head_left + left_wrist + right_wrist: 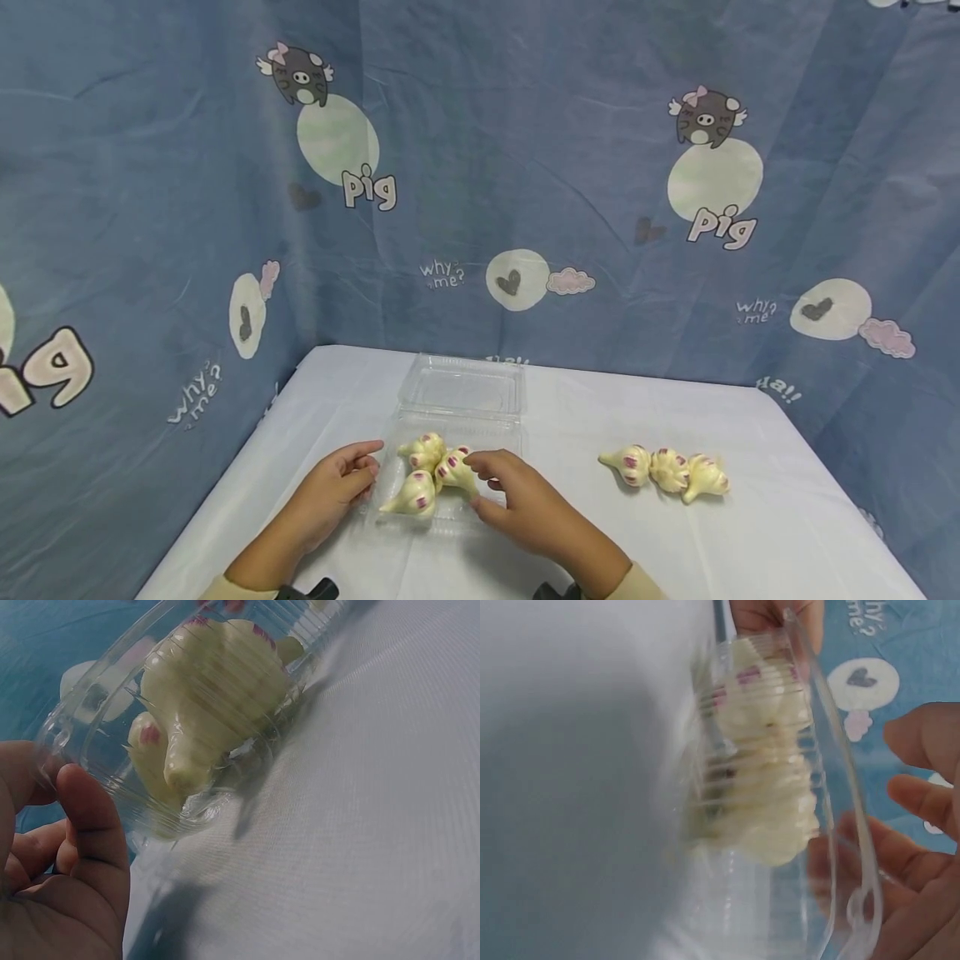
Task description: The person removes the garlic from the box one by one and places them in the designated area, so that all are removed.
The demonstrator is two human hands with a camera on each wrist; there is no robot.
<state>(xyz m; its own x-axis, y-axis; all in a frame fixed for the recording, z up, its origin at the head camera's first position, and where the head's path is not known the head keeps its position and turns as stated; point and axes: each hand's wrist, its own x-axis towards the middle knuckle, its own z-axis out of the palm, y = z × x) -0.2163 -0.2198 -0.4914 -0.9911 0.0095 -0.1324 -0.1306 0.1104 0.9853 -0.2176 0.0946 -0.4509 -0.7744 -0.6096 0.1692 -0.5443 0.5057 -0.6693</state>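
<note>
A clear plastic clamshell box point(450, 527) lies with its lid point(461, 387) folded back. Inside are three garlic bulbs point(423, 451) with purple patches. At the box's left edge, my left hand point(333, 487) pinches the rim between thumb and index finger; the left wrist view shows the thumb point(86, 810) against the rim. My right hand point(517, 500) is over the right side, fingers spread and bent, near the right-hand bulb point(453, 469). In the right wrist view, some of its fingers point(907, 847) show behind the rim, with nothing held.
Three more garlic bulbs point(670, 469) lie in a row on the white table point(750, 550), right of the box. A blue printed curtain point(585, 150) stands behind the table and along its left side.
</note>
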